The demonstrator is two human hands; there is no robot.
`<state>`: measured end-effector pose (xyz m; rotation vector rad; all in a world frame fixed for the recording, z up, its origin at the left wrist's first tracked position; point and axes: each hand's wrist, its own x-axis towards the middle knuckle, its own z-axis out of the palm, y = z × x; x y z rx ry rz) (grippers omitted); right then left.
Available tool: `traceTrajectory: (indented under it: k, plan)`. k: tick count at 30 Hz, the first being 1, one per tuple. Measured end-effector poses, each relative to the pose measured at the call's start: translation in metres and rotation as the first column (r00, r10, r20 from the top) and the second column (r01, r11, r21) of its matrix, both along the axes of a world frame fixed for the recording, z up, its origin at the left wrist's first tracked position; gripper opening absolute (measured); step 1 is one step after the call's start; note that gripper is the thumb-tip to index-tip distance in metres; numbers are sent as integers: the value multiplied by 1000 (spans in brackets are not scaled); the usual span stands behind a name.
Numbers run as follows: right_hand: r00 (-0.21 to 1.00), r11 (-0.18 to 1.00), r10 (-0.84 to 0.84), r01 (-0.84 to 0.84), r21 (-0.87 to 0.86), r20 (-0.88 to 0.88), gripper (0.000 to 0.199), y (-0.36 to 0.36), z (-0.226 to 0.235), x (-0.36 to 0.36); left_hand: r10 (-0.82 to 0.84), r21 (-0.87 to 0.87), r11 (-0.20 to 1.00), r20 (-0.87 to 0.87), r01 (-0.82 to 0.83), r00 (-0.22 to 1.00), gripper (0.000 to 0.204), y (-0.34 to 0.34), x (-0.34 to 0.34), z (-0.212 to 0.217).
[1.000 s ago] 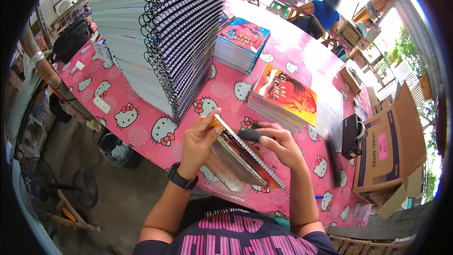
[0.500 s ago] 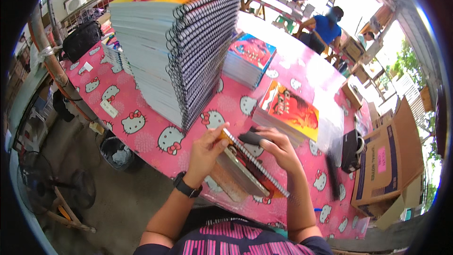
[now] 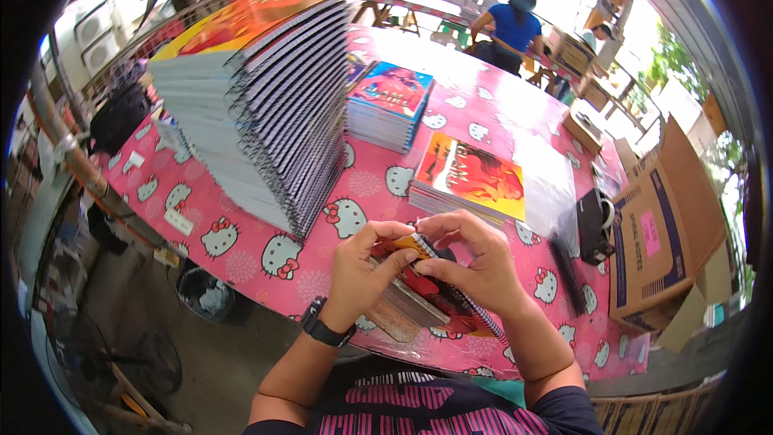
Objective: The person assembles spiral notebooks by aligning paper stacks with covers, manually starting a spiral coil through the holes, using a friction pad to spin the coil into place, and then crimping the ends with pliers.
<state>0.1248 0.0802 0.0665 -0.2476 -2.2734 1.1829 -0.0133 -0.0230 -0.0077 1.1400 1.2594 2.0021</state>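
A spiral notebook (image 3: 460,304) with an orange, red and dark cover lies tilted before me, its coil running down toward the right. It rests against a grey-edged board or block (image 3: 421,304) over a worn brown piece (image 3: 393,316). My left hand (image 3: 366,270), a black watch on its wrist, is closed at the notebook's upper end, with thumb and fingers at the coil. Right beside it, my right hand (image 3: 479,266) bends its thumb and fingers round the same end. A dark object shows partly behind the right fingers; its kind is hidden.
A tall stack of spiral notebooks (image 3: 298,113) stands at left on the pink table (image 3: 366,189). Beyond lie a blue-covered stack (image 3: 390,101) and an orange-covered stack (image 3: 471,177). At right are a black case (image 3: 594,225), a dark brush-like strip (image 3: 568,274) and an open carton (image 3: 664,246).
My right hand has moved up and left to meet the left hand at the notebook's upper end. The black object it held in plain sight is now mostly hidden. The view has shifted.
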Motion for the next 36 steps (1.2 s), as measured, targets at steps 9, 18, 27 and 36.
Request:
traceTrajectory:
  k: [9, 18, 27, 36]
  plan:
    - [995, 976, -94, 100, 191, -38, 27, -11, 10, 13, -3, 70, 997, -141, 13, 990, 25, -7, 23, 16]
    - [994, 898, -70, 98, 428, -80, 34, -13, 19, 13, 24, 18, 1000, -104, -23, 994, 46, -2, 25, 23]
    - [573, 966, -233, 227, -121, -786, 18, 11, 137, -16, 183, 98, 980, -110, -173, 977, 51, -33, -13, 38]
    - [607, 951, 273, -51, 306, -746, 22, 19, 269, -134, 869, 710, 481, -467, -515, 167, 87, -111, -100, 271]
